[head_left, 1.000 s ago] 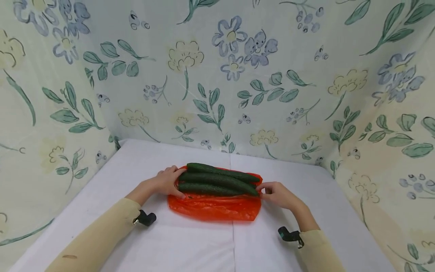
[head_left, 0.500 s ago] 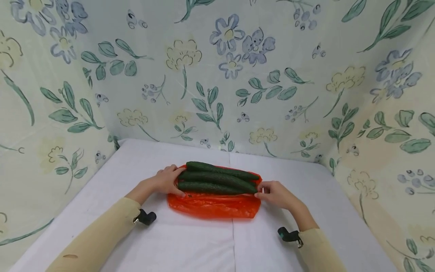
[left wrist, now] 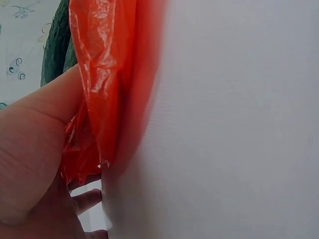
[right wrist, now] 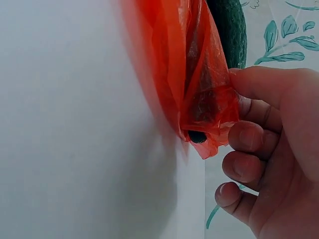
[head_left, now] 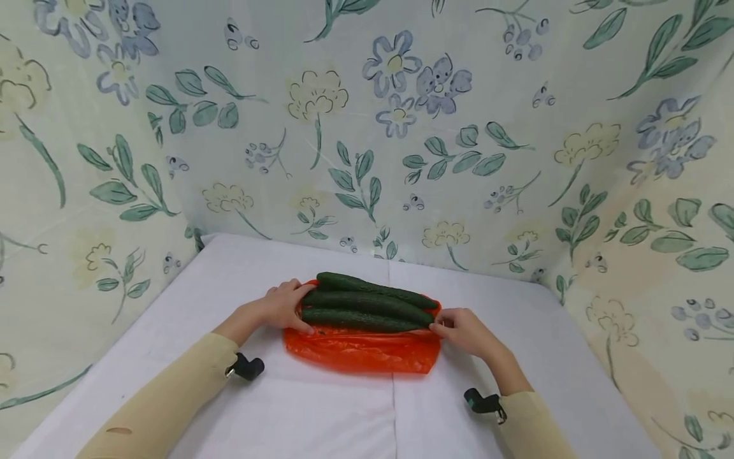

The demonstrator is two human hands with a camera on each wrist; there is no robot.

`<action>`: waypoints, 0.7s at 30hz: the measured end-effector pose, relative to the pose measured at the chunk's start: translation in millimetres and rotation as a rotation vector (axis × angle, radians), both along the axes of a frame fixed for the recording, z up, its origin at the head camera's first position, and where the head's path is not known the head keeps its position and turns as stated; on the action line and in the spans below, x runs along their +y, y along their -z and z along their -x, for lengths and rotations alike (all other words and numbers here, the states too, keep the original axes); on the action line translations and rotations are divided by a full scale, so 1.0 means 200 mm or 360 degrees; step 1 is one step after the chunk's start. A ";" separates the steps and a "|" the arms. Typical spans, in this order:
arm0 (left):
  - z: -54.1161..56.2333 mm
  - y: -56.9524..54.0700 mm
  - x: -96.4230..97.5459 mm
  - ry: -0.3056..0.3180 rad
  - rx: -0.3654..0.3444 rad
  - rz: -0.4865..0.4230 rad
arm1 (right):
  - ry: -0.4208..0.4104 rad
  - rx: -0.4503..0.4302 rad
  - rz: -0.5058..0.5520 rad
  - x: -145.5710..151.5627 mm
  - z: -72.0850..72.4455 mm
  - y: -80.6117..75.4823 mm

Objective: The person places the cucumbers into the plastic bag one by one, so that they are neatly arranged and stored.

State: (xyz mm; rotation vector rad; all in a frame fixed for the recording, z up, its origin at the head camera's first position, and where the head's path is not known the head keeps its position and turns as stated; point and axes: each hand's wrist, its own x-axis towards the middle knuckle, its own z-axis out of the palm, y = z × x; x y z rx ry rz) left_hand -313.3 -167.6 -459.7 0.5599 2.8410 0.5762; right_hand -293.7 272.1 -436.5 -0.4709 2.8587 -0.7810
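Three long dark green cucumbers (head_left: 367,301) lie side by side on a thin red plastic bag (head_left: 361,352). The bag's front part spreads towards me, and its rim shows along the far side. At the left end my left hand (head_left: 283,307) holds the bag, thumb at the front and fingers at the back. In the left wrist view that thumb goes behind a fold of the plastic, so its tip is hidden. My right hand (head_left: 466,330) pinches the bag's edge at the right end, beside the cucumber tips. Its other fingers are curled in the right wrist view (right wrist: 269,134).
A white cloth (head_left: 321,417) covers the table, with a seam down its middle. Floral curtains (head_left: 355,127) stand behind it and at both sides. A small black camera (head_left: 248,368) sits at the left wrist, another black camera (head_left: 482,401) at the right.
My right thumb and fingers have shifted slightly left along the bag's right edge. My left hand keeps its place. The front of the bag has moved a little.
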 end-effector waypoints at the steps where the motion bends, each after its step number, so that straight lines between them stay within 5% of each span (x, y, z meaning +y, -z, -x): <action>1: 0.00 0.00 0.00 -0.0002 -0.0002 0.0000 | 0.0005 0.0006 0.0004 0.00 0.00 0.00; 11: -0.02 -0.03 0.00 -0.0017 -0.0034 -0.0030 | 0.0054 0.0298 0.0111 -0.03 0.01 -0.05; 21: -0.02 -0.03 0.01 0.0000 -0.0028 -0.0034 | -0.0112 0.0473 -0.0172 -0.27 0.17 -0.12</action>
